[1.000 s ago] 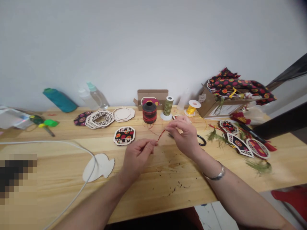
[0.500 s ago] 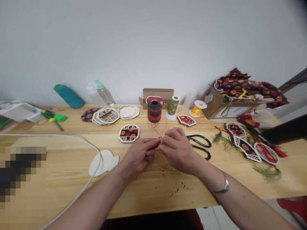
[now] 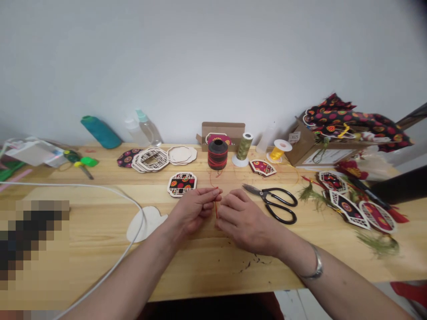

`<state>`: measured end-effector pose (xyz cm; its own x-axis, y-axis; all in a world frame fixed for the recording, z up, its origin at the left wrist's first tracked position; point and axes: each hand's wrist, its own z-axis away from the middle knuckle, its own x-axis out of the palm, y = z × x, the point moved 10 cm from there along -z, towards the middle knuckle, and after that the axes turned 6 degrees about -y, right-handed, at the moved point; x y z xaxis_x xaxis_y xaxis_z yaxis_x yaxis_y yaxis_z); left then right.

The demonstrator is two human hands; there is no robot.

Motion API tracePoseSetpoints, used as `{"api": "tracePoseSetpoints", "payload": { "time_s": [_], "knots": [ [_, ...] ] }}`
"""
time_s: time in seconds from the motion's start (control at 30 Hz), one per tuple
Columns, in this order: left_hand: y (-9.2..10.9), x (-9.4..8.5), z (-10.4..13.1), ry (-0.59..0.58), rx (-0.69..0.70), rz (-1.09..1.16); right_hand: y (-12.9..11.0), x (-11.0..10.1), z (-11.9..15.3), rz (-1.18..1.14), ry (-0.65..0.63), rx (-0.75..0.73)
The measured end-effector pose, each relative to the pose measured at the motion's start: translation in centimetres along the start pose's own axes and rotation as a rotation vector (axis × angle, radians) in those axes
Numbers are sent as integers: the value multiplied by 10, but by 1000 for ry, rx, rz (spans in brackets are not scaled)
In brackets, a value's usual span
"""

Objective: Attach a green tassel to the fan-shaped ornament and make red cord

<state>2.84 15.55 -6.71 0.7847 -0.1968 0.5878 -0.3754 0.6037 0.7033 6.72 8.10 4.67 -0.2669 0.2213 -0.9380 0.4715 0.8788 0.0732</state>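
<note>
Between finger and thumb my left hand (image 3: 202, 206) pinches a red cord (image 3: 216, 208). The cord runs down from that pinch to my right hand (image 3: 242, 220), whose curled fingers are closed on its lower part. A thin red thread rises from my left fingertips toward the dark spool (image 3: 218, 154) wound with red and black thread. Black-handled scissors (image 3: 279, 199) lie just right of my right hand, blades pointing left. Behind my left hand sits an octagonal wooden frame piece (image 3: 182, 184) with patterned fabric. The cord's lower end is hidden by my right fingers.
Along the wall stand a green thread spool (image 3: 243, 149), a yellow spool (image 3: 279, 151), a spray bottle (image 3: 148, 128) and stacked lattice frames (image 3: 150, 160). A cardboard box (image 3: 308, 149) of fabric is at right, near tasselled pieces (image 3: 350, 209). A white cable (image 3: 131, 233) crosses the left side.
My right hand has moved down and slightly away from my left, drawing the red cord out between them. The view has shifted a little, and the scissors' blades now show.
</note>
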Motion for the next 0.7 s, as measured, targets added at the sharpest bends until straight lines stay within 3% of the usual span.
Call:
{"api": "tracePoseSetpoints", "payload": {
  "time_s": [0.7],
  "knots": [
    [29, -18, 4, 197, 184, -102, -20, 21, -2, -76, -200, -109]
  ]
}}
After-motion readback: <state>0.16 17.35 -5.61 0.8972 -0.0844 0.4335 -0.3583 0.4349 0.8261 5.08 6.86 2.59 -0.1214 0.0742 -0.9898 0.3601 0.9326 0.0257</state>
